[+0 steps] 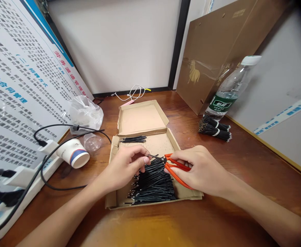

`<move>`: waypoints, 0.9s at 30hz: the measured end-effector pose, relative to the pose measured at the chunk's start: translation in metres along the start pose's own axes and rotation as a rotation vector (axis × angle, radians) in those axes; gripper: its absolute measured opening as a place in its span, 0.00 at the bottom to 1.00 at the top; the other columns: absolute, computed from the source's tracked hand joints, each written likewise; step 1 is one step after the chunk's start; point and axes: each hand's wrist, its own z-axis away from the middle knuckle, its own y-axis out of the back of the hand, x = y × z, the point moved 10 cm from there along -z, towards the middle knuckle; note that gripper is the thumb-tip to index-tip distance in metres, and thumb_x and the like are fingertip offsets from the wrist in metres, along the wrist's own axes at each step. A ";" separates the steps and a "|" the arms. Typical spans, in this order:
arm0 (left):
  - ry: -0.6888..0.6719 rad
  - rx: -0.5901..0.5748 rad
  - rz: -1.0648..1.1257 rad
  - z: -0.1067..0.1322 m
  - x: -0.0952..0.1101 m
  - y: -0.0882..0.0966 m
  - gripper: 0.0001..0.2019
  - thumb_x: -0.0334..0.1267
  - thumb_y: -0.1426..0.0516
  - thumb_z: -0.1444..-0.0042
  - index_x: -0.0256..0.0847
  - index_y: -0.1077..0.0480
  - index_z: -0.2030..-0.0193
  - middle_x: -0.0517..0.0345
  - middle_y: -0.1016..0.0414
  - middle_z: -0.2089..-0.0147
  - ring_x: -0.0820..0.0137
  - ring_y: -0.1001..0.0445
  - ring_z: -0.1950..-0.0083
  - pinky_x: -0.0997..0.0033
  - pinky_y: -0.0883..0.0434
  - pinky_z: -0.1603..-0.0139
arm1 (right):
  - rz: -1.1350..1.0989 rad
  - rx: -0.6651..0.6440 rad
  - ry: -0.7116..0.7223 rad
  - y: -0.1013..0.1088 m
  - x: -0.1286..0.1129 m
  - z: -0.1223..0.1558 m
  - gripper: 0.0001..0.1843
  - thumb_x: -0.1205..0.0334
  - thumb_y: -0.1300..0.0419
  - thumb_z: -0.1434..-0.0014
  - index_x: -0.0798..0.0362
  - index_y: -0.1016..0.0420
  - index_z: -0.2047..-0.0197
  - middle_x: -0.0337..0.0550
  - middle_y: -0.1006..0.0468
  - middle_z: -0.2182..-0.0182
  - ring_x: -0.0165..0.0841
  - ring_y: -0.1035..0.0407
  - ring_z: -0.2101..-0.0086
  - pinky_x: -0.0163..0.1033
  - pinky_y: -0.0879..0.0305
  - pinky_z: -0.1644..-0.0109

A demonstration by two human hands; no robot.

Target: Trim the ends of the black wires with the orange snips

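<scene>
My left hand (126, 164) pinches a short black wire (153, 156) between thumb and forefinger. Red-handled pliers (176, 168) are gripped in my right hand (202, 169), and their tip meets the wire's end. Both hands hover over an open cardboard box (150, 140). A dense pile of black wires (153, 183) fills the box's near half. A small bunch of wires (133, 139) lies at the box's far side.
A paper cup (73, 152) lies on its side at left, beside a power strip and black cable (47, 178). A plastic bag (85, 113) sits behind it. At right stand a water bottle (229, 91), two wire bundles (214, 128) and a brown carton (217, 48).
</scene>
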 end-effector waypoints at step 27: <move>0.007 0.004 0.051 0.001 0.001 -0.001 0.05 0.34 0.46 0.41 0.35 0.32 0.65 0.55 0.26 0.68 0.76 0.29 0.74 0.77 0.30 0.75 | -0.037 0.027 0.013 -0.003 -0.002 0.001 0.14 0.63 0.44 0.41 0.56 0.29 0.78 0.32 0.44 0.85 0.24 0.55 0.81 0.35 0.54 0.76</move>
